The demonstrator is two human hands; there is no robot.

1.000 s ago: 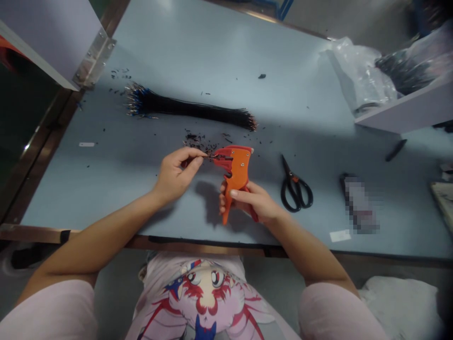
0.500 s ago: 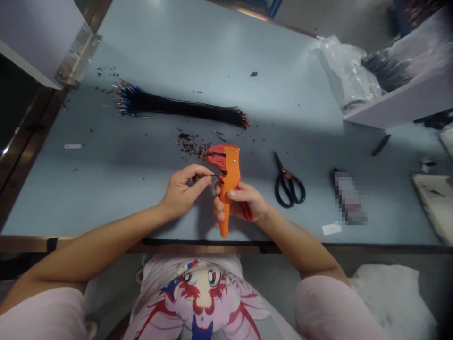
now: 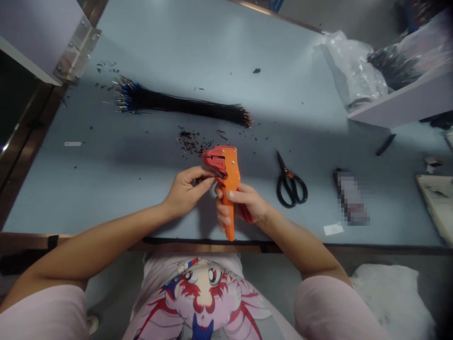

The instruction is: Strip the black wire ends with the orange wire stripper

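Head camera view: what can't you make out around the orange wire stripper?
Head view:
- Wire tip: hidden in the orange wire stripper, behind the left hand's fingers.
- Stripper's lower handle: partly hidden by the right hand.
- Black scraps: too small to identify.
- Pixelated object right of the scissors: blurred, unidentifiable.

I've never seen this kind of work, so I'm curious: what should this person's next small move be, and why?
Probably squeeze the handle of the orange wire stripper with the right hand. That hand already grips the handle, while the left hand seems to pinch a thin wire into the tool's red jaws.
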